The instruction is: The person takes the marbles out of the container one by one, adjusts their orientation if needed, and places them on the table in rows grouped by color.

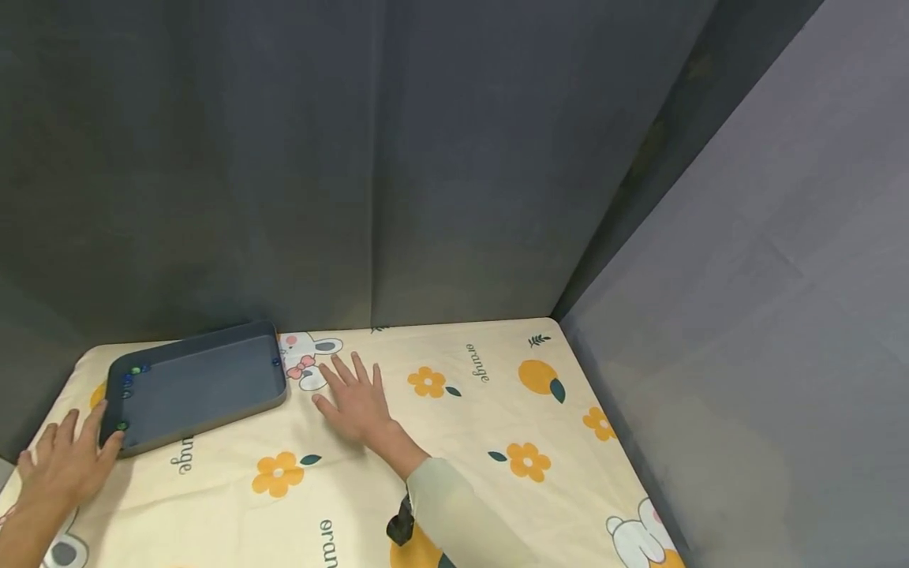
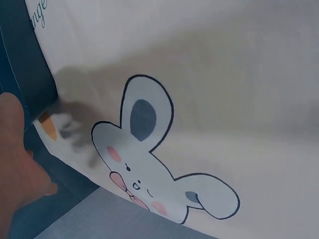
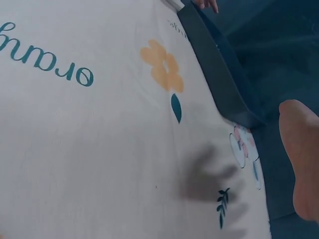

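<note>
A dark grey rectangular tray (image 1: pixel 206 394) lies at the far left of the table, tilted slightly in the head view. Several small blue and green marbles (image 1: pixel 128 380) sit along its left side, and a single one (image 1: pixel 276 362) is by its right wall. My left hand (image 1: pixel 67 461) has its fingers spread at the tray's near left corner, thumb right at the rim. To the right of the tray, my right hand (image 1: pixel 355 402) hovers over the cloth with spread fingers, holding nothing. Its shadow falls on the cloth in the right wrist view.
A cream tablecloth (image 1: pixel 469 426) printed with orange flowers, rabbits and lettering covers the table. Dark grey curtain (image 1: pixel 426 158) hangs along the back edge, and a grey panel (image 1: pixel 767 315) borders the right side. A black strap end (image 1: pixel 401 527) hangs at my right sleeve.
</note>
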Demonstrator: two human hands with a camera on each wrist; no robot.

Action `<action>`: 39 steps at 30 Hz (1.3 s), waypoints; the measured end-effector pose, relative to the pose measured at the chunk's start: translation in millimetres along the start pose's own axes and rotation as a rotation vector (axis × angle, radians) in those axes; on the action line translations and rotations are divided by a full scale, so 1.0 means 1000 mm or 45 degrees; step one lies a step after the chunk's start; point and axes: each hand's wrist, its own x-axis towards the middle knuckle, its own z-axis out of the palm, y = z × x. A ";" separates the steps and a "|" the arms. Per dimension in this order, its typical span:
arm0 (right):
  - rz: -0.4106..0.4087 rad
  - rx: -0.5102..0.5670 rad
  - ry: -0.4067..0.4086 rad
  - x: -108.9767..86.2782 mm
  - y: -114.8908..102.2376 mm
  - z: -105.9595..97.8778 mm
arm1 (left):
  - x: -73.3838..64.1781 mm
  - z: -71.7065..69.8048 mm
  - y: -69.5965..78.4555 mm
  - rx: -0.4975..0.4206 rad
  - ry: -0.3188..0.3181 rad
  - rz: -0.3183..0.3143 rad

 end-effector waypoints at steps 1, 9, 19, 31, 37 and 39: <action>0.004 0.007 -0.005 0.001 -0.002 0.002 | 0.000 0.001 -0.002 0.009 0.000 -0.019; 0.059 0.023 -0.041 0.015 -0.006 0.015 | 0.001 0.005 -0.003 0.013 -0.033 -0.075; 0.062 0.019 -0.063 0.035 -0.032 0.018 | 0.005 0.005 -0.011 0.018 -0.031 -0.080; 0.053 -0.060 -0.123 0.051 -0.046 0.019 | 0.008 0.009 -0.020 -0.039 -0.069 -0.056; 0.061 -0.063 -0.135 0.062 -0.048 0.020 | 0.010 0.012 -0.023 -0.044 -0.074 -0.029; 0.054 -0.074 -0.137 0.066 -0.050 0.022 | 0.011 0.013 -0.025 -0.037 -0.074 -0.016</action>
